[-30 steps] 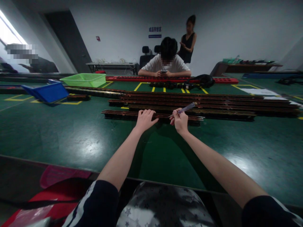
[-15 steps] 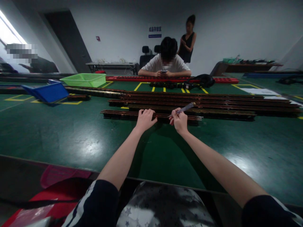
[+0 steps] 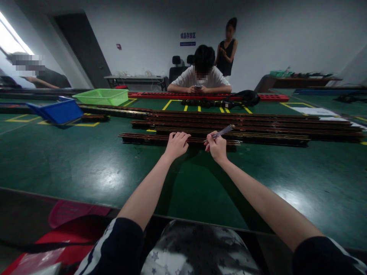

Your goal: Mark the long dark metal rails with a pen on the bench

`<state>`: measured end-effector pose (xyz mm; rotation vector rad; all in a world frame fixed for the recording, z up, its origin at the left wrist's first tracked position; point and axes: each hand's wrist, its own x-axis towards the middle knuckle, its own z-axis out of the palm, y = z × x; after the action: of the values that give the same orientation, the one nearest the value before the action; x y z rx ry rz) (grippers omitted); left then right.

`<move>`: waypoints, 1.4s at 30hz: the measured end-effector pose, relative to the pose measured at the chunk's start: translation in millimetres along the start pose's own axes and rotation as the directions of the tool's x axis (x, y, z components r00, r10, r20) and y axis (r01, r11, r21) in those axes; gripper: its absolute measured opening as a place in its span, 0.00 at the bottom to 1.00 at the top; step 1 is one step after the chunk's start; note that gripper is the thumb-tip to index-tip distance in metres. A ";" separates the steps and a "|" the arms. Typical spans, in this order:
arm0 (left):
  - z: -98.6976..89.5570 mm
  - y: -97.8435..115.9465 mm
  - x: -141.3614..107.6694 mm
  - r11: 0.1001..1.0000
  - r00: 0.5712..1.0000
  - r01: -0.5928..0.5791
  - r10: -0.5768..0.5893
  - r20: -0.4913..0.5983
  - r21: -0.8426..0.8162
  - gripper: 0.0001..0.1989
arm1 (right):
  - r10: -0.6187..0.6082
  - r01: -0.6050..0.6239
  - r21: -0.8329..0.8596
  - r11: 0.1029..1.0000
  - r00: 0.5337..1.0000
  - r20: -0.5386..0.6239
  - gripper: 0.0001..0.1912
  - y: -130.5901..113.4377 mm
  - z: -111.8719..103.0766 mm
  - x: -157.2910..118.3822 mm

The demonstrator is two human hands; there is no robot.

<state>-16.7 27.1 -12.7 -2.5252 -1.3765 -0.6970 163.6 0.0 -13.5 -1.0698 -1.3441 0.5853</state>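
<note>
Here, right grip [image 3: 218, 148] clasps a clear-handled tool [image 3: 225, 131]; left grip [image 3: 176, 146] lies on the nearest strips [image 3: 143, 139], closure unclear.

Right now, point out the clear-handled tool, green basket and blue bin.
Clear-handled tool [image 3: 226, 130]: head view, on handle.
Green basket [image 3: 120, 98]: head view, on side wall.
Blue bin [image 3: 65, 112]: head view, on wall.

Your green table [image 3: 91, 168] bears yellow tape [image 3: 168, 104]. Nearest your front edge lie the short strips [image 3: 143, 139], with long strips [image 3: 275, 124] just beyond. Toward the left edge you have a blue tray [image 3: 59, 112], and a green basket [image 3: 99, 100] farther back. A red rail [image 3: 166, 95] lies near the far edge, black cable [image 3: 249, 98] before it; papers [image 3: 314, 111] lie toward the right edge.
</note>
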 end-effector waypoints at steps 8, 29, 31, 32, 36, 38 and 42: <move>-1.5 1.5 0.1 1.000 1.000 -0.006 0.006 0.018 -0.009 0.22 | -0.013 0.013 -0.016 1.000 1.000 0.010 0.21 -1.8 -0.7 -0.6; -1.7 1.8 1.5 1.000 0.999 0.024 -0.024 0.032 -0.016 0.23 | -0.016 0.017 0.020 1.000 0.997 -0.072 0.21 2.7 0.6 0.8; -2.1 2.0 1.4 0.999 0.999 0.027 -0.026 0.038 -0.020 0.23 | -0.015 0.016 0.015 1.000 0.998 -0.068 0.20 3.6 0.4 0.8; -2.4 2.1 1.4 0.999 0.999 0.028 -0.027 0.039 -0.020 0.23 | -0.014 0.015 0.011 1.000 0.998 -0.069 0.20 4.0 0.3 0.8; -3.9 2.3 1.3 0.999 0.998 0.044 -0.043 0.036 -0.016 0.22 | -0.016 0.016 -0.010 1.000 0.999 -0.051 0.20 4.1 0.1 0.7; -4.5 2.4 1.2 0.999 0.998 0.050 -0.049 0.038 -0.012 0.22 | -0.021 0.021 -0.016 1.000 0.999 -0.035 0.20 3.4 -0.1 0.6; -4.6 3.0 1.1 0.999 0.998 0.050 -0.050 0.029 0.002 0.22 | -0.020 0.019 -0.032 0.999 0.999 -0.031 0.20 2.3 -0.3 0.4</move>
<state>-15.2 24.4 -8.0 -2.5173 -1.4538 -0.6701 164.5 1.2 -15.3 -1.0862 -1.3393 0.5323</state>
